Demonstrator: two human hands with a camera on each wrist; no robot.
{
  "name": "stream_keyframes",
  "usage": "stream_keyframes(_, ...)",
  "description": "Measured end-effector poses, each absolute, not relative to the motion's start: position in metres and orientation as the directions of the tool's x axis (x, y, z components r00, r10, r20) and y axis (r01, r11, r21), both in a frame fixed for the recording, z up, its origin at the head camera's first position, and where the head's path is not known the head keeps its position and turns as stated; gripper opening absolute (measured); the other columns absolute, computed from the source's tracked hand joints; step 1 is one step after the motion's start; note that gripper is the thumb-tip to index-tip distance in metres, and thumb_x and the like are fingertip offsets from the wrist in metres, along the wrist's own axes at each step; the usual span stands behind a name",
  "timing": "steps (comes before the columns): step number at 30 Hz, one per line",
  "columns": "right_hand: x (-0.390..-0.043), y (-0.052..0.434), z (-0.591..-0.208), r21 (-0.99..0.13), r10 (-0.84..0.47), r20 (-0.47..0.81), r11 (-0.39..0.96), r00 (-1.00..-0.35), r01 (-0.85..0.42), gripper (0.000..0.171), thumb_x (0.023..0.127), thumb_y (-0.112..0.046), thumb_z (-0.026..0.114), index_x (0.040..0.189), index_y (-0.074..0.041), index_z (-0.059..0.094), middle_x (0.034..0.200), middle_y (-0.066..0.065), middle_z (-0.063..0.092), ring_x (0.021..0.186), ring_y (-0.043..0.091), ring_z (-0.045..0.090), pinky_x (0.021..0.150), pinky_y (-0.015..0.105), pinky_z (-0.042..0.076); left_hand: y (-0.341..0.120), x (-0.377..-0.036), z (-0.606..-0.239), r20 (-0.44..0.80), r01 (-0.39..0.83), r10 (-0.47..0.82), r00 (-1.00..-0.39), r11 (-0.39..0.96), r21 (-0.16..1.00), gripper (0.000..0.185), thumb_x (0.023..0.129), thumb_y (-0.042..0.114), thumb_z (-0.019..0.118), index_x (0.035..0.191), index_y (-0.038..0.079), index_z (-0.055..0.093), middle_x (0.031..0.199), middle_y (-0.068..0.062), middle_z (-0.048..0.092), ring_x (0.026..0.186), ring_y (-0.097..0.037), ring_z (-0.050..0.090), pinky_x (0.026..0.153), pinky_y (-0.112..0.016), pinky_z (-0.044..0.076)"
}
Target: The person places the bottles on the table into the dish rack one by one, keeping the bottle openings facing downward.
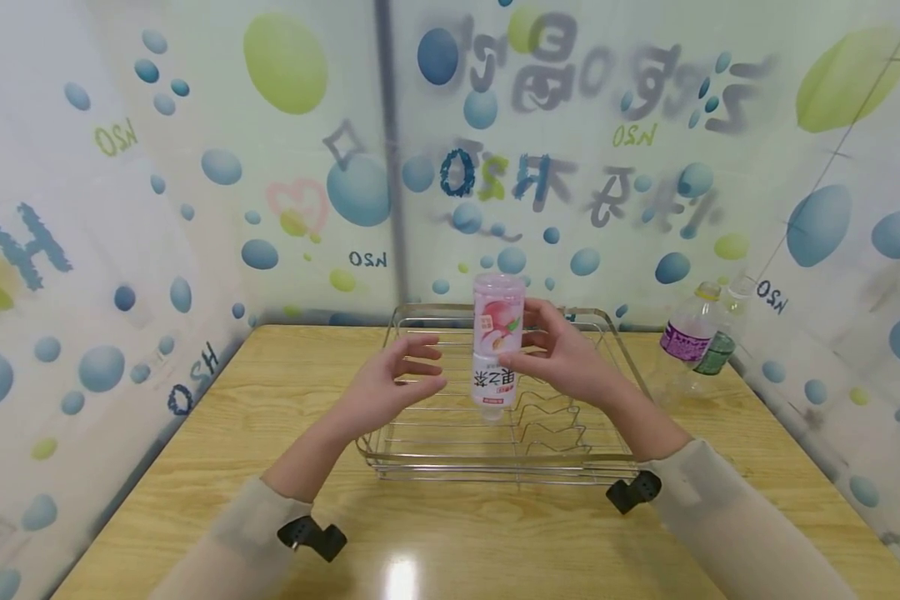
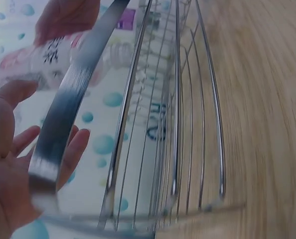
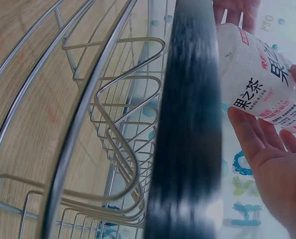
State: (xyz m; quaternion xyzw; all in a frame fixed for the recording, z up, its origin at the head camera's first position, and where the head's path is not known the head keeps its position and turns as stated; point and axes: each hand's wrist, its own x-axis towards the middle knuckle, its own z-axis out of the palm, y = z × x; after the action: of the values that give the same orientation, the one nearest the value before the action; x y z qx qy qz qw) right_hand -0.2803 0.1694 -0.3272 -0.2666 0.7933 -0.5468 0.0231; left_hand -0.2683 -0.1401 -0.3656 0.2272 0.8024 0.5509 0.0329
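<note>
My right hand (image 1: pixel 570 357) grips a plastic drink bottle (image 1: pixel 498 333) with a pink peach label, thumb in front and fingers along its side. The bottle is upside down, its neck pointing downward above the wire dish rack (image 1: pixel 450 457). To the left of the bottle, my left hand (image 1: pixel 390 379) is apart from it, palm turned inward and fingers spread. In the left wrist view the bottle (image 2: pixel 50 59) appears behind the rack's flat metal rim (image 2: pixel 70 102). The right wrist view shows the white label of the bottle (image 3: pixel 267 79) beside the right hand (image 3: pixel 277 169).
Two more plastic bottles stand at the back right of the wooden table (image 1: pixel 450 542), one with a purple label (image 1: pixel 685 342) and one with a green label (image 1: pixel 715 354). Zigzag wire dividers (image 1: pixel 555 425) rise inside the rack's right half. A patterned curtain (image 1: pixel 315 250) encloses the table behind.
</note>
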Motion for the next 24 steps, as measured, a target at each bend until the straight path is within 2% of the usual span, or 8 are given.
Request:
stream_keyframes(3,-0.280,0.170,-0.326,-0.882,-0.451,0.254,0.255,-0.856,-0.396,0.078,0.101,-0.009,0.079,0.165,-0.011,0.034,0.152,0.019,0.054,0.127,0.036,0.066,0.104,0.042,0.063,-0.162,-0.265,-0.367,0.256,0.381,0.370,-0.893,0.318,0.868,0.058,0.104,0.023,0.078,0.157,0.020,0.055,0.150,-0.011,0.064,0.135,-0.034,0.068,0.108,-0.048,0.062)
stream_keyframes(8,-0.281,0.171,-0.326,-0.878,-0.446,0.259,0.261,-0.857,-0.402,0.079,0.101,-0.008,0.078,0.166,-0.010,0.034,0.150,0.019,0.055,0.125,0.036,0.066,0.104,0.042,0.063,-0.196,-0.262,-0.379,0.341,0.442,0.298,-0.891,0.403,0.802,0.051,0.107,0.018,0.073,0.155,0.009,0.057,0.154,-0.017,0.060,0.139,-0.041,0.061,0.115,-0.057,0.056)
stream_keyframes(10,-0.283,0.172,-0.327,-0.874,-0.443,0.266,0.264,-0.856,-0.408,0.079,0.101,-0.008,0.078,0.166,-0.010,0.034,0.150,0.020,0.055,0.125,0.037,0.066,0.106,0.044,0.062,-0.204,-0.261,-0.387,0.328,0.427,0.285,-0.901,0.437,0.792,0.050,0.108,0.021,0.072,0.155,0.009,0.058,0.156,-0.017,0.056,0.140,-0.043,0.058,0.117,-0.064,0.052)
stream_keyframes(12,-0.284,0.172,-0.327,-0.872,-0.444,0.267,0.266,-0.856,-0.410,0.078,0.101,-0.008,0.078,0.165,-0.010,0.034,0.149,0.020,0.055,0.125,0.037,0.066,0.106,0.046,0.062,-0.209,-0.260,-0.395,0.288,0.396,0.289,-0.913,0.456,0.797,0.050,0.109,0.024,0.071,0.155,0.010,0.058,0.156,-0.016,0.052,0.142,-0.043,0.056,0.117,-0.065,0.052)
stream_keyframes(15,-0.285,0.172,-0.327,-0.874,-0.442,0.262,0.268,-0.858,-0.405,0.077,0.102,-0.009,0.078,0.165,-0.011,0.034,0.149,0.019,0.055,0.127,0.037,0.066,0.107,0.047,0.062,-0.214,-0.258,-0.407,0.219,0.352,0.317,-0.923,0.465,0.812,0.050,0.110,0.027,0.068,0.156,0.011,0.057,0.158,-0.018,0.049,0.143,-0.043,0.055,0.111,-0.060,0.057)
stream_keyframes(17,-0.285,0.171,-0.327,-0.876,-0.437,0.258,0.272,-0.862,-0.400,0.077,0.102,-0.011,0.079,0.165,-0.013,0.035,0.149,0.017,0.055,0.127,0.036,0.066,0.107,0.047,0.062,-0.215,-0.257,-0.414,0.194,0.332,0.329,-0.924,0.444,0.832,0.050,0.111,0.025,0.067,0.157,0.009,0.056,0.160,-0.021,0.048,0.141,-0.044,0.057,0.104,-0.051,0.061)
stream_keyframes(21,-0.286,0.168,-0.322,-0.879,-0.434,0.260,0.262,-0.862,-0.397,0.078,0.102,-0.013,0.079,0.166,-0.014,0.035,0.149,0.016,0.056,0.127,0.036,0.066,0.106,0.047,0.062,-0.213,-0.259,-0.423,0.174,0.293,0.345,-0.922,0.331,0.897,0.047,0.112,0.017,0.062,0.157,0.007,0.052,0.159,-0.026,0.049,0.135,-0.045,0.065,0.092,-0.034,0.064)
stream_keyframes(24,-0.287,0.165,-0.317,-0.881,-0.425,0.264,0.261,-0.866,-0.396,0.078,0.102,-0.015,0.079,0.166,-0.014,0.035,0.148,0.015,0.057,0.126,0.036,0.066,0.104,0.046,0.062,-0.211,-0.260,-0.426,0.168,0.263,0.365,-0.916,0.229,0.937,0.047,0.113,0.011,0.057,0.158,0.005,0.049,0.152,-0.033,0.050,0.130,-0.047,0.069,0.088,-0.033,0.068)
